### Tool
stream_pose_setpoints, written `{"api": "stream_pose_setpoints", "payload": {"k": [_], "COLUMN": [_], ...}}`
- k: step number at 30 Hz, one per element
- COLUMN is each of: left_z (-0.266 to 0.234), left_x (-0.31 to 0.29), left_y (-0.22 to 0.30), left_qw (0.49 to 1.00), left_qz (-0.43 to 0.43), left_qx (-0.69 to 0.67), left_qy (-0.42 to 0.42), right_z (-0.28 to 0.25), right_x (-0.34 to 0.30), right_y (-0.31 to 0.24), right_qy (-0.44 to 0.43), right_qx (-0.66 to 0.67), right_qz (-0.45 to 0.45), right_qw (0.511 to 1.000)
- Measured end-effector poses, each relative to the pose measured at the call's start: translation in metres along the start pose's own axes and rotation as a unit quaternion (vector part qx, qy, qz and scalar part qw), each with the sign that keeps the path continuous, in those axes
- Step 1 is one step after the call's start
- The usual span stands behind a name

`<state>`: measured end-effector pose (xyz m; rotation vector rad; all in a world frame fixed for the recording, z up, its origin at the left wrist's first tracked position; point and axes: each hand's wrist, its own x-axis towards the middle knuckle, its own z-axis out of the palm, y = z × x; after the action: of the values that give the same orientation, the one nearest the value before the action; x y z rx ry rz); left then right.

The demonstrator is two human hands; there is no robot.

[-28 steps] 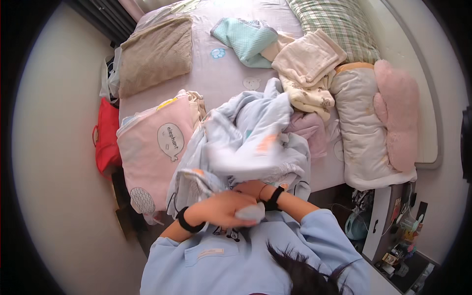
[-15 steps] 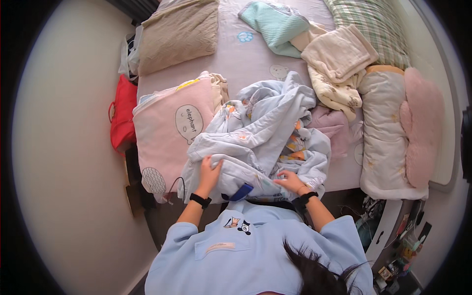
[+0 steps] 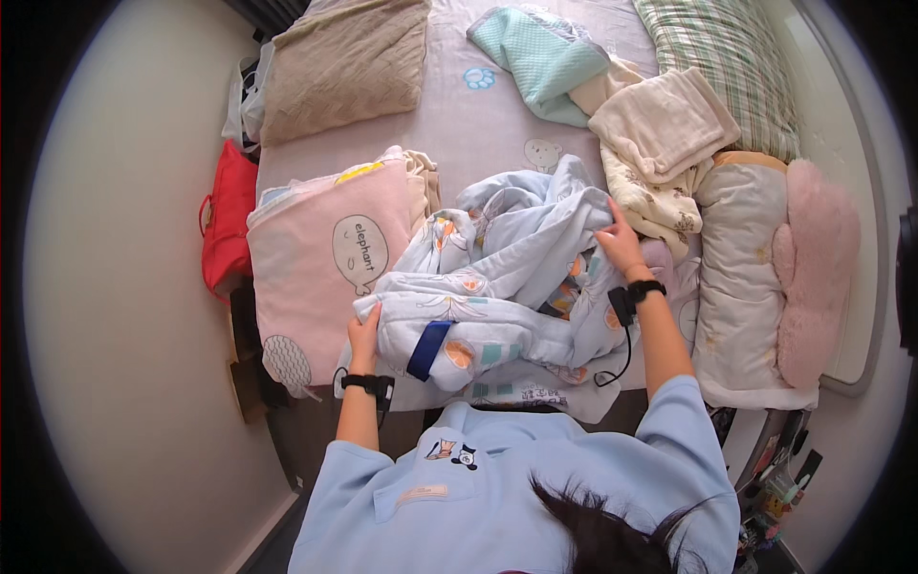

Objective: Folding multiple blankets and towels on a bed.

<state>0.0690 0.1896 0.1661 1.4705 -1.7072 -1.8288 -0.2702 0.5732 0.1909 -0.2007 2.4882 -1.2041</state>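
At the bed's near edge: the quilt (image 3: 478, 330), pale blue with orange and green print, lies heaped on the bed (image 3: 449, 139), just in front of the person.
Left hand (image 3: 363, 337): pinches the quilt's near left corner, thumb on top, the other fingers mostly hidden by cloth.
Right hand (image 3: 622, 251): at the upper right fold, thumb and forefinger set against its edge; whether they are pressed together on the cloth, I cannot tell.
Blue strap (image 3: 430, 351): lies across the quilt's front band, nearer the left hand.
Quilt so far: the front band runs fairly straight from side to side; this part looks roughly laid out.
Quilt left over: the middle and back are bunched and twisted, not yet flat or squared; I judge the work to be at an early stage.
Pink stack (image 3: 301, 273): folded, beside the quilt on the left; it looks finished.
Cream cloth (image 3: 665, 124): folded, beyond the right hand.
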Motion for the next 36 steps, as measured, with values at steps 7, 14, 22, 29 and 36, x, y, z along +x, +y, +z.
{"api": "stream_pose_setpoints", "payload": {"k": [7, 14, 22, 29, 36], "left_z": [-0.001, -0.016, 0.023, 0.071, 0.106], "left_x": [-0.008, 0.012, -0.008, -0.059, -0.059], "left_y": [0.016, -0.009, 0.001, 0.022, 0.011], "left_qw": [0.995, 0.985, 0.919, 0.841, 0.934], "left_qz": [0.003, 0.041, 0.236, 0.350, 0.062], "left_qx": [0.088, 0.160, 0.257, 0.354, 0.140], "left_qy": [-0.050, -0.044, -0.185, -0.212, -0.323], "right_z": [0.048, -0.030, -0.085, -0.075, -0.115], "right_x": [0.046, -0.081, -0.364, -0.422, -0.364], "right_y": [0.010, 0.009, 0.120, 0.182, 0.225], "right_qy": [-0.153, -0.128, -0.079, -0.039, 0.105], "right_qx": [-0.247, -0.068, 0.002, 0.109, 0.045], "right_qz": [0.001, -0.020, 0.273, 0.511, 0.269], "right_qw": [0.957, 0.989, 0.959, 0.852, 0.956]}}
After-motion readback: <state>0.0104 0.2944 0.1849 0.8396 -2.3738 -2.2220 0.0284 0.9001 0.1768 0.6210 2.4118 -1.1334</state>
